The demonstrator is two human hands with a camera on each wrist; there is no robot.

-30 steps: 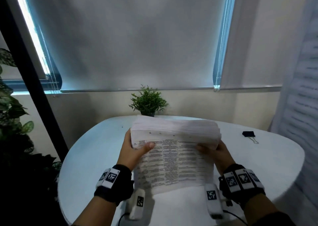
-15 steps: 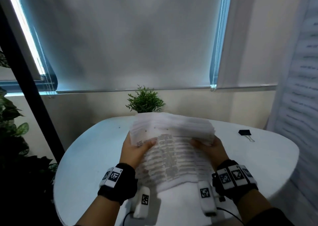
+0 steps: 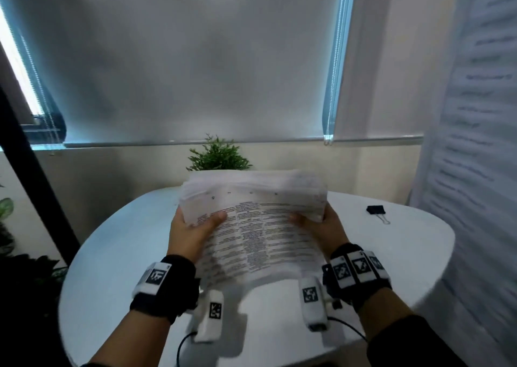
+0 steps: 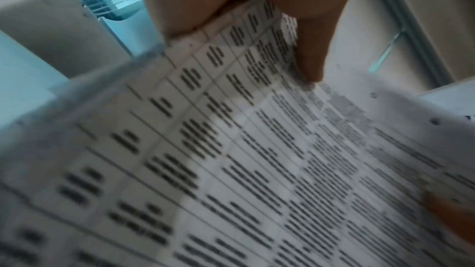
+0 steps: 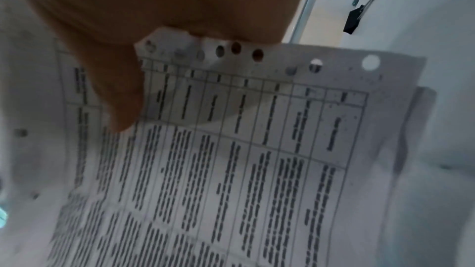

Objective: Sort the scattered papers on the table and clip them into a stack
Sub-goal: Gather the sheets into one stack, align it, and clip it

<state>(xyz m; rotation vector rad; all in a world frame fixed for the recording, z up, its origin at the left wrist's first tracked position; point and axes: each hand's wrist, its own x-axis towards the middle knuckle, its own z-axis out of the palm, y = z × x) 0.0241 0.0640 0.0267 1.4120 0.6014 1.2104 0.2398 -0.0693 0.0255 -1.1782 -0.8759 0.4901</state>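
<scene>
2 hands held 1 thick stack of papers (image 3: 253,221) above the round white table (image 3: 405,255), which spread beneath and beyond the grip on every side; the stack stood tilted, its punched top edge fanned away from the person and its lower edge hanging toward the wrists, clear of the tabletop as far as the head view showed; the top sheet carried a printed table of dark text in ruled columns, blurred in both wrist views; the left hand (image 3: 193,234) gripped the stack's left edge with its thumb (image 3: 216,217) pressed on the printed face and its other fingers hidden behind the sheets; the right hand (image 3: 321,227) gripped the right edge in the same way, thumb on the face and fingers out of sight behind; from the left wrist, the thumb (image 4: 312,44) lay along the sheet's corner, and from the right wrist the thumb (image 5: 120,96) lay just beside a row of punched holes (image 5: 257,55); behind the grip, past the stack's top edge, a small green plant (image 3: 219,155) stood at the table's far side; to the right of the grip, well apart from the right hand, 1 black binder clip (image 3: 376,210) lay on the table with its wire handles pointing toward the near edge.
</scene>
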